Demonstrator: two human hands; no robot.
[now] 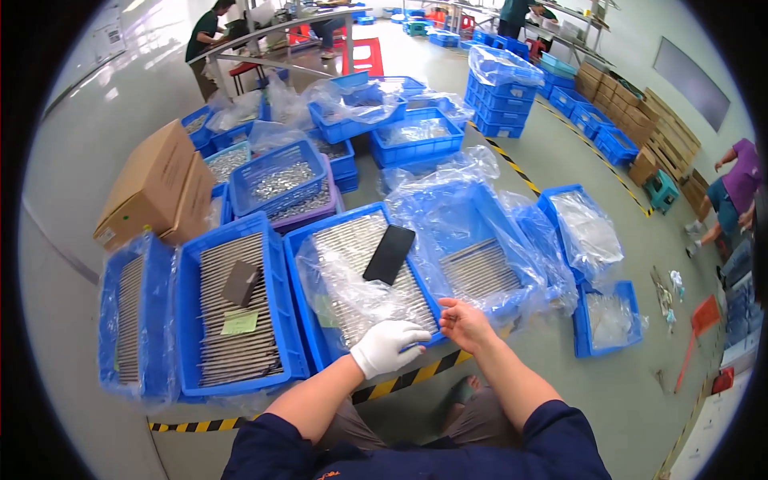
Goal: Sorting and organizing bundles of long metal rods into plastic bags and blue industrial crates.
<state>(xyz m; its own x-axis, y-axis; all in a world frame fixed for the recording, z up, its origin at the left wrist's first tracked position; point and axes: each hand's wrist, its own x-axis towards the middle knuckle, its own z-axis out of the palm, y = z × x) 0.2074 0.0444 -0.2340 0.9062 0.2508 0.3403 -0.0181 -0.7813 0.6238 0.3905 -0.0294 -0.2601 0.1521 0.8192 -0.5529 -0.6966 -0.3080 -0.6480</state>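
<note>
My left hand (389, 348), in a white glove with bare fingertips, is over the near edge of a blue crate (318, 352). Its fingers point right, loosely bent and apart, with nothing visible between them. Just right of it, my bare right hand (467, 326) hovers near the crate's corner, fingers half curled and apart, and I see nothing in it. Rows of thin silvery metal rods (352, 234) fill the crate. Clear plastic film (350, 290) partly covers them, and a black smartphone (390, 254) lies on top.
Another blue crate (186, 320) of rods, with a dark block (240, 283) and a yellow-green note (240, 322), stands left. To the right is a plastic-lined crate (520, 220). Small metal parts (282, 181) fill bins behind. Cardboard boxes (144, 188) stand far left. Other people work farther off.
</note>
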